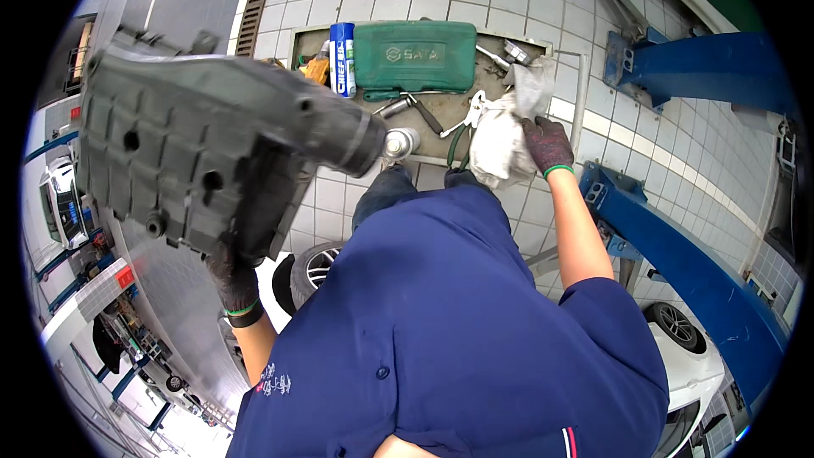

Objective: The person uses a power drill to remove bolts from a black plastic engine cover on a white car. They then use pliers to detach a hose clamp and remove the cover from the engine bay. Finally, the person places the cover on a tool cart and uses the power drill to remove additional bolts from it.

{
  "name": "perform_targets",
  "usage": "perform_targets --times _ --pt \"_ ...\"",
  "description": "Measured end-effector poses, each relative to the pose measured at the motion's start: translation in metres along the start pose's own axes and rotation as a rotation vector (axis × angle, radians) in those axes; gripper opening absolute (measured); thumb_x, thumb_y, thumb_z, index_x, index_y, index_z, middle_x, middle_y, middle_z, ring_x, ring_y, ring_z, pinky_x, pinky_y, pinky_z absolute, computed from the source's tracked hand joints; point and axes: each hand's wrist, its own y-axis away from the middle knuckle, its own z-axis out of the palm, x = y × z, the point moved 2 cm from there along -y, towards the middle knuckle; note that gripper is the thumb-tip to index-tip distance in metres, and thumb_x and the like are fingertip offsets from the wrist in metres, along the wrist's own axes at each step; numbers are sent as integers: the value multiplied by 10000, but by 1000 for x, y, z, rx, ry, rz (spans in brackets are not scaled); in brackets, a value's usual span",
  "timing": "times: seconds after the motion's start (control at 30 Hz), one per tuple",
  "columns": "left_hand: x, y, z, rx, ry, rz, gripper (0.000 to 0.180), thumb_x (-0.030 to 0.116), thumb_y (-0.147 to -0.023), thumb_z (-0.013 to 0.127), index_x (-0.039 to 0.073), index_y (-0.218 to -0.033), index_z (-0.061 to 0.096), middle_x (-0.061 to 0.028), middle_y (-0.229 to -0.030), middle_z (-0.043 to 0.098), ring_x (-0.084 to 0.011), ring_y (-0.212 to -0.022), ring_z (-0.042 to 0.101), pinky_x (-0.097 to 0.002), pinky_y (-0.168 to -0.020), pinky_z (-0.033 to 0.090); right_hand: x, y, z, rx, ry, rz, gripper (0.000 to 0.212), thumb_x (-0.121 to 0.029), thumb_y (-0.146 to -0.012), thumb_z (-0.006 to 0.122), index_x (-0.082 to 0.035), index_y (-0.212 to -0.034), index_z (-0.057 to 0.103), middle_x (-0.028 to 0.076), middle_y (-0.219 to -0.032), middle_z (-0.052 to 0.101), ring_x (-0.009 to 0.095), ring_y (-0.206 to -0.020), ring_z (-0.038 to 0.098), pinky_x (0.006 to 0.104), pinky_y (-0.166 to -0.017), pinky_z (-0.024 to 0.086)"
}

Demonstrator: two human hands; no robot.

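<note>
In a dark glove with a green cuff edge, my left hand [235, 287] grips the lower edge of a large black plastic air filter housing [182, 136]. The housing is raised at the left, ribbed, with a round duct pointing right; its edges are slightly blurred. Some of my left fingers are hidden behind it. On the right, my gloved right hand [548, 144] is closed on the edge of a crumpled whitish rag [500, 146]. The rag lies at the right end of a tool cart [424, 144]. Beside it are white-handled locking pliers [476, 108] and green-handled pliers [456, 144].
On the cart sit a green tool case [415, 55], a blue and white spray can [342, 59], a yellow tool [318, 68], a ratchet [424, 114] and a metal can [400, 142]. Blue lift arms [704, 68] reach in from the right. A white car [691, 365] stands behind me.
</note>
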Motion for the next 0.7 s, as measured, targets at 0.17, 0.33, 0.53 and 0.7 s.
perform_targets --times 0.17,0.33,0.53,0.7 --pt "40 -22 162 -272 -417 -24 540 154 -947 839 -43 -1409 639 -148 -1253 762 -245 -1159 737 -422 -1008 608 -44 53 -62 277 -545 -255 684 -535 -1133 556 -5 -1560 617 235 -1444 693 345 -1360 666 453 -1193 495" --pt "22 -37 320 -705 -350 -445 609 199 -889 920 -39 -1375 642 -142 -1221 776 -202 -1066 756 -336 -941 628 -48 115 -105 -227 -1282 -363 785 -535 -1146 570 30 -1673 431 204 -1579 599 303 -1399 626 422 -1200 480" --pt "-99 -42 400 -1094 -652 -384 862 554 -864 877 -57 -1421 633 -230 -1248 774 -343 -1153 757 -445 -1037 577 27 144 -78 -36 -837 -230 648 -323 -1047 765 2 -1560 537 160 -1361 711 249 -1164 720 387 -996 606" --pt "-172 -41 440 -1136 -692 -317 671 473 -885 823 -40 -1299 698 -172 -1102 774 -259 -961 741 -399 -904 599 84 135 3 -4 -1264 19 602 -277 -1029 783 -31 -1529 555 131 -1306 724 248 -1119 737 405 -930 629"
